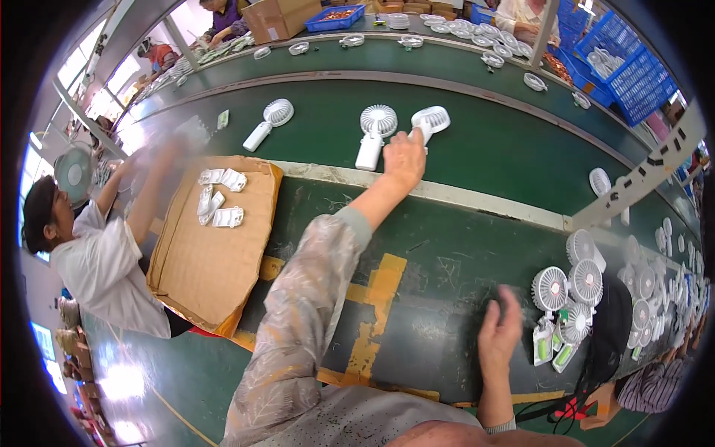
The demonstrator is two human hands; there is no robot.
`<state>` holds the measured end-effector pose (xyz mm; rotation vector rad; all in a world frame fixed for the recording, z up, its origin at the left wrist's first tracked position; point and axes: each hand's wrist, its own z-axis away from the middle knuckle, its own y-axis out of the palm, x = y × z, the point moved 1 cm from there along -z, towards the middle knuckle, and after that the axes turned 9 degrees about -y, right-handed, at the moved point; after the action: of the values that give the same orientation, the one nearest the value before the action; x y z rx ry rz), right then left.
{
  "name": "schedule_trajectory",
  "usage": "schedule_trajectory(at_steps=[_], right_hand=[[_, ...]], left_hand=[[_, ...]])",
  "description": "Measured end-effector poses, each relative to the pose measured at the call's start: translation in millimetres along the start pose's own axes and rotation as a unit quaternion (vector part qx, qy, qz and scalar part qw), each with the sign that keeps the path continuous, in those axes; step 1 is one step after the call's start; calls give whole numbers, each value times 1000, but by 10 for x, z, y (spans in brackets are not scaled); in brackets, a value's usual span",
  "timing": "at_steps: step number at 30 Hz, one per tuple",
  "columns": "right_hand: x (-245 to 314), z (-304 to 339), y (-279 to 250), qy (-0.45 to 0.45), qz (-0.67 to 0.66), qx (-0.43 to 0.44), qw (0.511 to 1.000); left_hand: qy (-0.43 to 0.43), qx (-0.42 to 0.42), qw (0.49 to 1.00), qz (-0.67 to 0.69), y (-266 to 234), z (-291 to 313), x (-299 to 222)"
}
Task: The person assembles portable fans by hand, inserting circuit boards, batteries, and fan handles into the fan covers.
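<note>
My left hand [404,160] reaches over the rail onto the green conveyor belt. Its fingers are closed on the handle of a white handheld fan [432,119], whose handle is partly hidden by them. Just left of that hand lies a second white handheld fan [378,121], head away from me. My right hand [500,331] hovers above the worktable, a little blurred, fingers apart and holding nothing. To its right, several white fans [550,289] are bunched together, some with opened handles showing green cells [544,348].
A shallow cardboard tray [197,279] at left holds several white casings. Another fan [278,113] lies farther left on the belt. A metal post [648,164] rises at right, near a black cloth-like thing [612,328]. At left, a co-worker in white [112,279] moves blurred hands.
</note>
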<state>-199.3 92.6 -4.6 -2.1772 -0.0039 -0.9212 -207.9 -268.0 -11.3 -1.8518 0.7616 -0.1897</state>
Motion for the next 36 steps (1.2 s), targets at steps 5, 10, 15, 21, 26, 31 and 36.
schedule_trajectory(at_steps=[5, 10, 15, 21, 26, 31, 36], right_hand=[[-571, -157, -414, 11, 356, -62, 932], [-805, -117, -275, -22, 339, -56, 939], [-319, -152, 46, -51, 191, 14, 980], [119, 67, 27, -79, -67, 68, 992], [-74, 220, -155, -53, 75, 75, 993], [-207, 291, -324, -74, 90, 115, 986], [-64, 286, -445, -87, 74, 103, 988]], left_hand=[[23, 42, 997, 66, 356, 126, -90], [141, -29, 973, 183, 263, 579, -249], [133, 153, 939, 278, -253, 1179, -308], [192, 301, 885, 298, -650, 1765, -490], [130, 379, 880, 254, -1012, 1959, -377], [71, 498, 826, 255, -1147, 2023, -225], [23, 525, 791, 314, -1384, 2187, -176]])
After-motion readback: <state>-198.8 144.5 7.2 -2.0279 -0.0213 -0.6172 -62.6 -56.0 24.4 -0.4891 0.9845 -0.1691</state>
